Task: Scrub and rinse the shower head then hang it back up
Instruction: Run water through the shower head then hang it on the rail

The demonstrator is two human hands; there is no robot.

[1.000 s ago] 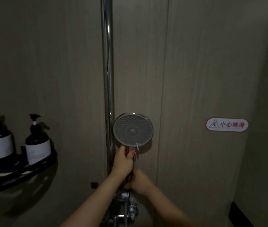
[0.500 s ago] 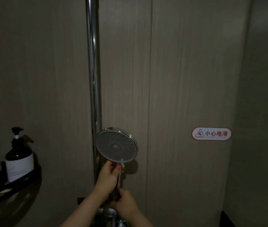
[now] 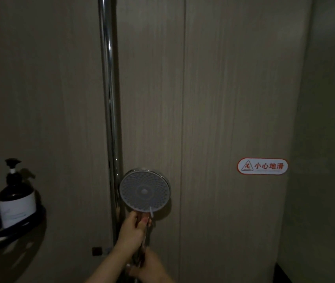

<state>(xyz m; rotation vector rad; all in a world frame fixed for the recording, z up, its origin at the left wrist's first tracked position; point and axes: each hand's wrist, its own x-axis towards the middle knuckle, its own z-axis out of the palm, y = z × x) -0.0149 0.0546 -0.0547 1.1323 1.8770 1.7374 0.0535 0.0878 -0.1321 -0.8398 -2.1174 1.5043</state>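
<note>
Shower head held at the rail

Left hand (image 3: 130, 231) grips the shower head (image 3: 144, 190) just under its face; right hand (image 3: 149, 268) wraps the handle lower.

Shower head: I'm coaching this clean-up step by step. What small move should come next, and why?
Probably lift the shower head off the rail toward the body. The left hand grips the handle just under the face and the right hand holds lower down, so both are set for scrubbing away from the wall.

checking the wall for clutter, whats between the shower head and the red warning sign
Only bare wall panel with one vertical seam lies between the shower head and the warning sign, in the head view.
</note>
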